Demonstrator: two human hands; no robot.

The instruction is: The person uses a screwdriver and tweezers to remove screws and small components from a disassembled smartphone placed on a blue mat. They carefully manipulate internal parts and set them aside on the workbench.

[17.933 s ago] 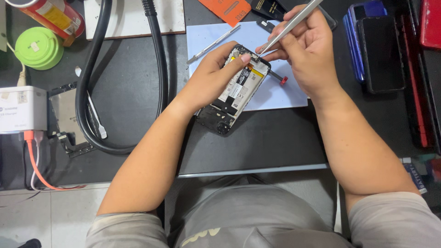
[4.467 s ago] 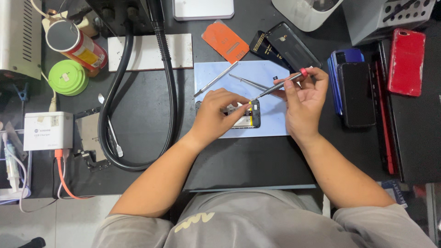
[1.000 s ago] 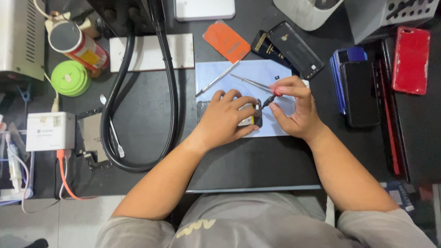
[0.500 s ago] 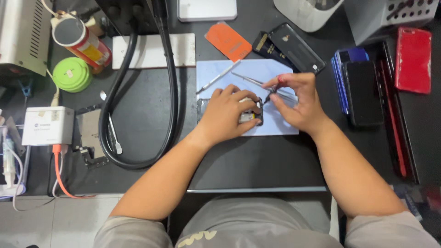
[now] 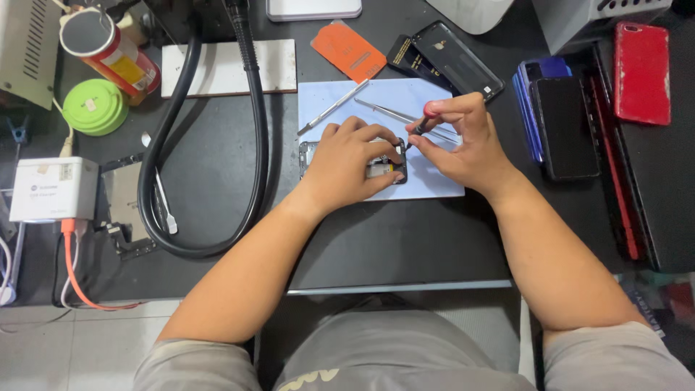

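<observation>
Opened phone [image 5: 380, 165], back cover off, lying flat on a pale blue mat [image 5: 434, 185] near the middle of the black workbench [image 5: 405, 239]. Compared with half a second earlier, the scene sits almost unchanged: the left hand [image 5: 351, 163] remains spread over the phone, fingers curled down across its body and thumb at its lower edge, pinning it to the mat; the right hand [image 5: 463, 141] has kept its pinch on a small screwdriver [image 5: 418, 129] with a red cap, tip set at the phone's right end, the forefinger now resting on top of the cap. Tweezers [image 5: 394, 114] and a thin metal tool [image 5: 334, 107] lie on the upper part of the mat, as before. Behind the mat: an orange card [image 5: 349, 51] and two dark phone backs [image 5: 445, 58]. To the right, a stack of phones [image 5: 557, 123] and a separate red phone [image 5: 643, 64]. To the left, a black hose [image 5: 257, 130] looping across the bench, a green round tin [image 5: 94, 107] with its lid on, contents hidden, a red can [image 5: 108, 49], its top covered, and a white box [image 5: 54, 190] with an orange cable [image 5: 72, 268] leading out.
</observation>
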